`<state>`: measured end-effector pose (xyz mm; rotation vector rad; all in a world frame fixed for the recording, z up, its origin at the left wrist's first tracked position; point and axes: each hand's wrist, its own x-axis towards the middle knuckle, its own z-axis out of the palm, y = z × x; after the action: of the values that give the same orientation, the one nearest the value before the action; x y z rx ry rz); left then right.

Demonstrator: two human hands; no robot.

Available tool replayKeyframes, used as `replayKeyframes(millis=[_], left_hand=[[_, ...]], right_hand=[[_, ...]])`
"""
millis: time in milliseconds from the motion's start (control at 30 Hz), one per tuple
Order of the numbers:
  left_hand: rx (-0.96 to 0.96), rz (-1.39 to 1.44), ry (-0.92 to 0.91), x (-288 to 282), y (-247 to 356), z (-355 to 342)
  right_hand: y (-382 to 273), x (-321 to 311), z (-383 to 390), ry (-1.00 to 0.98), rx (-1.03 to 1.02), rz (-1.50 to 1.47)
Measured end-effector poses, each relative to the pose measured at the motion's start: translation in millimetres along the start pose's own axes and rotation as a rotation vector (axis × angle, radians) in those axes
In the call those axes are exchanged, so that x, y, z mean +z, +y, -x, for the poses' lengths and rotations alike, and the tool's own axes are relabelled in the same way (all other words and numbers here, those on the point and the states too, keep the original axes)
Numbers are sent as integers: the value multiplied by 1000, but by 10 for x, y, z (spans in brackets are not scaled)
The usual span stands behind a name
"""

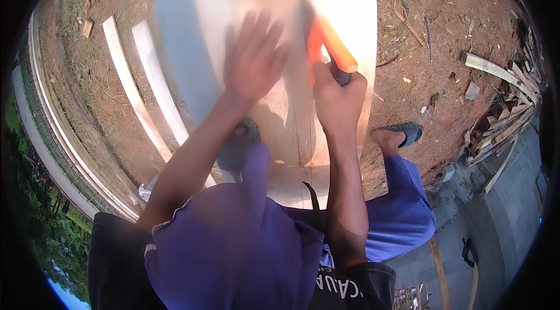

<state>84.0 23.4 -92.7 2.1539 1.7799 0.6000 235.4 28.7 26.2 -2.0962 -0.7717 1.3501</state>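
Note:
My left hand (254,65) lies flat, fingers stretched out and a little apart, on a long, pale wooden board (283,123). My right hand (341,100) grips the orange-and-dark handle (337,41) of a handsaw at the board's right part; the dark blade (306,6) runs forward, blurred in glare. A thin dark line runs lengthwise along the board below the saw. My left foot (239,141) in a dark sandal rests on the board, partly behind my forearm and purple trouser leg. Haze and bright light hide some detail near the top.
My right foot (396,135) stands on reddish dirt (426,59) with straw and scraps. Two pale planks (128,82) lie at left. A pile of offcut wood (507,117) is at right beside grey concrete (496,205). Long rails (52,135) and greenery show at the far left edge.

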Motion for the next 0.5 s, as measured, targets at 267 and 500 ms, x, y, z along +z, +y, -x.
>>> replayKeyframes(millis=[267,500], left_hand=[[-20,-27,-4,-74,-29,36],[-11,-19,-19,-45,-8,64]], right_hand=[[865,-1277,2151,-59,-163,302],[666,-525,1084,-39,-185,79]])
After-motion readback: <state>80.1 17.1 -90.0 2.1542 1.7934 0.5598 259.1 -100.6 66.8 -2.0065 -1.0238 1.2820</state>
